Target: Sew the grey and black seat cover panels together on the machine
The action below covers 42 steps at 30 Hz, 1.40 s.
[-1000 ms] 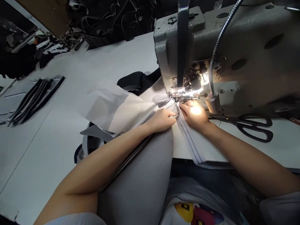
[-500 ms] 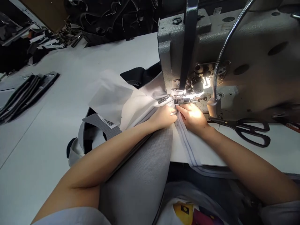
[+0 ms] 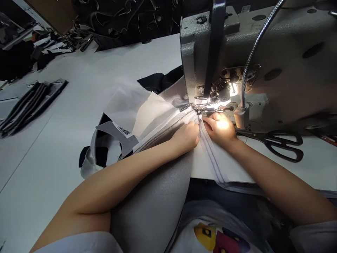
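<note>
Just in front of the presser foot (image 3: 201, 109) of a sewing machine (image 3: 286, 66), my left hand (image 3: 185, 137) is closed on the edge of a grey mesh fabric piece (image 3: 160, 189). Close beside it, my right hand (image 3: 220, 130) pinches a pale zipper tape (image 3: 212, 158) with dark lines along it. The tape runs from the foot down over the table edge. Thin white sheeting (image 3: 155, 116) and a grey strip with a barcode label (image 3: 123, 130) lie left of the foot. My left fingertips are partly hidden.
Black scissors (image 3: 281, 144) lie right of my right hand, under the lamp head (image 3: 241, 116). Folded dark pieces (image 3: 31, 105) are stacked at the left on the white table (image 3: 60, 154). A heap of dark fabric (image 3: 126, 24) stands at the back.
My left hand has drawn slightly down and curled more tightly, baring more of the seam by the foot. The fabric on the left has shifted slightly right in view. My right hand stays near the foot.
</note>
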Tool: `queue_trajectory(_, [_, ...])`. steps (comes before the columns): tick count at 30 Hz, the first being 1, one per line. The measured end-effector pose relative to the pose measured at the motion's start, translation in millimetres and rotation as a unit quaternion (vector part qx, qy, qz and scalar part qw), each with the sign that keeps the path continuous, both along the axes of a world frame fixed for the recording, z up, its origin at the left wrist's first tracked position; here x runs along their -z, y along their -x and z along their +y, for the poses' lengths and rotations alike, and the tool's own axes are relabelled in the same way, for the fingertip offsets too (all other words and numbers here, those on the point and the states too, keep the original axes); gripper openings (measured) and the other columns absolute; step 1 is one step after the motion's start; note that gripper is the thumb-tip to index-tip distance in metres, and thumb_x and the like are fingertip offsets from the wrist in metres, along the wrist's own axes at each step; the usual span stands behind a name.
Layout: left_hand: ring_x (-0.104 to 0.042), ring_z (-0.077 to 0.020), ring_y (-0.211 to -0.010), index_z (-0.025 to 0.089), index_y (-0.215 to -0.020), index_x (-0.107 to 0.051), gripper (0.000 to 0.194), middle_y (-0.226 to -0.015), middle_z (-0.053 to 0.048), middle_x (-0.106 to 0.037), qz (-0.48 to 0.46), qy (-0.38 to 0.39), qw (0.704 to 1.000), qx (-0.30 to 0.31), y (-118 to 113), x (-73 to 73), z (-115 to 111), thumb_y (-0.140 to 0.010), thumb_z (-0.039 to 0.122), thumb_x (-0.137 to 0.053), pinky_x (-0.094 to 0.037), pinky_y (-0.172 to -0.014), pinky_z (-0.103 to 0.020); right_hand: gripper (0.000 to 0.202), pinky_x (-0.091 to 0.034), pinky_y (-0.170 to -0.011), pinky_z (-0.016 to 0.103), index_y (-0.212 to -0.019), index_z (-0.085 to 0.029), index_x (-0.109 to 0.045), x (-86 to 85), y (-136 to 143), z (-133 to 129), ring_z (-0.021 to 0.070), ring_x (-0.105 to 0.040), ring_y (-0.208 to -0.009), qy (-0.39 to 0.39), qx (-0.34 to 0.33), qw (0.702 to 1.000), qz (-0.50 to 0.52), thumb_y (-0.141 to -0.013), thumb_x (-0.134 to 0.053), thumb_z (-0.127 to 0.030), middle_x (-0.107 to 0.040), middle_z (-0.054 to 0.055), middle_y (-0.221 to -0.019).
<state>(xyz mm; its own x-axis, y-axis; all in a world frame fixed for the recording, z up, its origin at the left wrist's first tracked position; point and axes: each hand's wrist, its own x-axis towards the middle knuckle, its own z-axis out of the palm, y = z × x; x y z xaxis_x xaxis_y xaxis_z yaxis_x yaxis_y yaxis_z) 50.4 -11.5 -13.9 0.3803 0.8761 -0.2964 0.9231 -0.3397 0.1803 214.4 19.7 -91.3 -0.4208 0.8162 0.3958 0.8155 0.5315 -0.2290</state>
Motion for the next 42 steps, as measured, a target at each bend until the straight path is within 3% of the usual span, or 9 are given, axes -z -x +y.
queue_trajectory(4, [-0.047, -0.0151, -0.065, 0.016, -0.065, -0.052, 0.014, -0.064, 0.000, -0.050, -0.132, 0.027, 0.990, -0.041, 9.9, 2.5, 15.1, -0.077, 0.012, -0.046, -0.033, -0.060, -0.028, 0.029, -0.043, -0.079, 0.035, -0.102, -0.015, -0.073, 2.7, 2.7, 0.0, 0.0248, -0.057, -0.084, 0.009, -0.018, 1.000, 0.005, -0.095, -0.046, -0.023, -0.068, 0.012, -0.088])
queue_trajectory(7, [-0.039, -0.0121, -0.060, 0.017, -0.061, -0.046, 0.017, -0.058, 0.003, -0.040, -0.223, 0.031, 0.971, -0.085, 12.9, 7.2, 16.3, -0.077, 0.014, -0.045, -0.026, -0.057, -0.027, 0.029, -0.044, -0.084, 0.035, -0.104, -0.015, -0.072, 5.2, 5.7, 0.3, 0.0242, -0.059, -0.086, 0.017, -0.044, 0.999, 0.017, -0.097, -0.044, -0.023, -0.070, 0.010, -0.091])
queue_trajectory(12, [-0.038, -0.0127, -0.059, 0.018, -0.059, -0.042, 0.017, -0.057, 0.003, -0.042, -0.210, -0.025, 0.974, -0.079, 2.7, 17.5, 13.2, -0.074, 0.010, -0.046, -0.029, -0.061, -0.028, 0.030, -0.045, -0.087, 0.036, -0.109, -0.016, -0.070, 6.4, 5.1, 2.0, 0.0241, -0.059, -0.091, 0.015, -0.074, 0.997, 0.029, -0.098, -0.042, -0.021, -0.070, 0.011, -0.100])
queue_trajectory(16, [-0.052, -0.0174, -0.070, 0.016, -0.069, -0.057, 0.014, -0.072, -0.004, -0.061, -0.158, -0.049, 0.985, -0.056, -3.2, 20.8, 21.2, -0.077, 0.012, -0.047, -0.040, -0.071, -0.030, 0.033, -0.046, -0.085, 0.037, -0.113, -0.015, -0.070, 7.3, 0.8, 6.5, 0.0254, -0.059, -0.093, 0.019, -0.076, 0.997, 0.027, -0.098, -0.042, -0.024, -0.069, 0.013, -0.102])
queue_trajectory(19, [-0.060, -0.0234, -0.085, 0.013, -0.092, -0.067, 0.022, -0.088, -0.010, -0.066, -0.122, -0.049, 0.991, -0.025, -1.4, 17.1, 23.8, -0.083, 0.018, -0.047, -0.046, -0.083, -0.033, 0.035, -0.047, -0.085, 0.038, -0.118, -0.013, -0.068, 8.2, -1.2, 9.3, 0.0260, -0.059, -0.094, 0.025, -0.072, 0.997, 0.033, -0.097, -0.042, -0.023, -0.068, 0.014, -0.104])
queue_trajectory(24, [-0.062, -0.0338, -0.094, 0.017, -0.141, -0.048, 0.069, -0.110, -0.016, -0.061, -0.027, 0.011, 0.999, -0.040, 7.2, 2.7, 8.6, -0.078, 0.040, -0.064, -0.050, -0.081, -0.041, 0.030, -0.047, -0.083, 0.036, -0.112, -0.014, -0.070, 6.4, 0.2, 9.1, 0.0254, -0.059, -0.089, 0.036, -0.022, 0.998, 0.037, -0.095, -0.047, -0.022, -0.066, 0.014, -0.098])
queue_trajectory(30, [-0.058, -0.0321, -0.101, 0.016, -0.142, -0.047, 0.064, -0.120, -0.018, -0.051, -0.044, 0.015, 0.998, -0.045, 7.1, 1.6, -1.9, -0.081, 0.031, -0.059, -0.048, -0.092, -0.042, 0.024, -0.047, -0.078, 0.034, -0.102, -0.017, -0.072, 5.6, 2.7, 8.0, 0.0238, -0.059, -0.081, 0.036, -0.001, 0.999, 0.032, -0.093, -0.052, -0.024, -0.066, 0.010, -0.084])
queue_trajectory(35, [-0.057, -0.0322, -0.100, 0.017, -0.139, -0.048, 0.060, -0.115, -0.016, -0.052, -0.056, 0.021, 0.997, -0.040, 6.4, 6.5, 1.3, -0.082, 0.031, -0.057, -0.051, -0.086, -0.041, 0.027, -0.048, -0.085, 0.034, -0.110, -0.017, -0.071, 9.0, 2.0, 4.8, 0.0236, -0.063, -0.091, 0.036, -0.036, 0.997, 0.065, -0.096, -0.049, -0.025, -0.071, 0.010, -0.097])
queue_trajectory(42, [-0.058, -0.0271, -0.096, 0.016, -0.130, -0.056, 0.048, -0.111, -0.013, -0.053, -0.109, -0.018, 0.993, -0.049, 8.3, 16.3, 7.6, -0.084, 0.028, -0.054, -0.051, -0.090, -0.039, 0.031, -0.048, -0.086, 0.036, -0.121, -0.018, -0.067, 7.5, -0.8, 3.5, 0.0241, -0.060, -0.098, 0.022, -0.056, 0.998, 0.015, -0.097, -0.047, -0.021, -0.069, 0.012, -0.108])
